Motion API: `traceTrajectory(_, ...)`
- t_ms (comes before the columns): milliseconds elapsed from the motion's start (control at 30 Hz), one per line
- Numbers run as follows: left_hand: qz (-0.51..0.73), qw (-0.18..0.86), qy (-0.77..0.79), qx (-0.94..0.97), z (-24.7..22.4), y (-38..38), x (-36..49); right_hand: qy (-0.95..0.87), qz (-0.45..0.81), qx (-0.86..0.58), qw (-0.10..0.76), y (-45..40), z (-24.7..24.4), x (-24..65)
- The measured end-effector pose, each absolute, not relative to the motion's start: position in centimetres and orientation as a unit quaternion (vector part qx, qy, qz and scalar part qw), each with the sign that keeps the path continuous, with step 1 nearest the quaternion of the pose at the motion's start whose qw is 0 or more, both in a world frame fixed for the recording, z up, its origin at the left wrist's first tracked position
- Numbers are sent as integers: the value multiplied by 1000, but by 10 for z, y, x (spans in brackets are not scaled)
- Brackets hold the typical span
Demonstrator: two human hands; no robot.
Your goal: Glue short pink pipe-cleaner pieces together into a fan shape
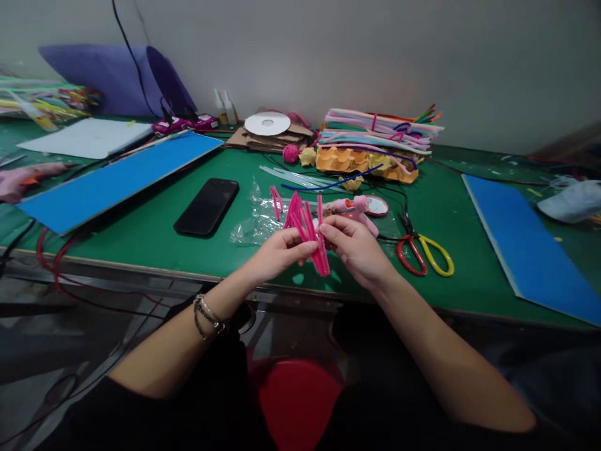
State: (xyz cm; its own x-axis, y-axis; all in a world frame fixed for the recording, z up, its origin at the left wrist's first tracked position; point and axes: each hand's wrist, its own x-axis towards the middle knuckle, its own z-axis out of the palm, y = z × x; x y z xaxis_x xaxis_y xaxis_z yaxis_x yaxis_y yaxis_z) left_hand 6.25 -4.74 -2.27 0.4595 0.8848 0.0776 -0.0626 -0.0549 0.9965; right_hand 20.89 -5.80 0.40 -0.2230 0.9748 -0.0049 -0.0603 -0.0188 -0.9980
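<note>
Bent pink pipe cleaners (pixel 322 260) are held between my two hands, above the front edge of the green table. My left hand (pixel 284 252) is closed, its thumb pressed across the bundle from the left. From the other side my right hand (pixel 354 247) pinches one upright strand near its middle. Behind the hands a pink glue gun (pixel 360 205) lies on its side, partly hidden. More short pink pieces (pixel 276 203) lie on clear plastic wrap (pixel 246 232) beyond my left hand.
A black phone (pixel 206 207) lies to the left, scissors with red and yellow handles (pixel 425 254) to the right. Blue boards (pixel 126 178) flank the work area. At the back, bundled pipe cleaners (pixel 380 131) rest on an orange egg carton (pixel 347 161), near glue sticks (pixel 300 178).
</note>
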Motion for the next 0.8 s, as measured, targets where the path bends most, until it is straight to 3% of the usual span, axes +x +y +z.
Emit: traceTrajectory(800,413,615,336,581,-16,-51,64,-534,566,-406,478,-62,6,205)
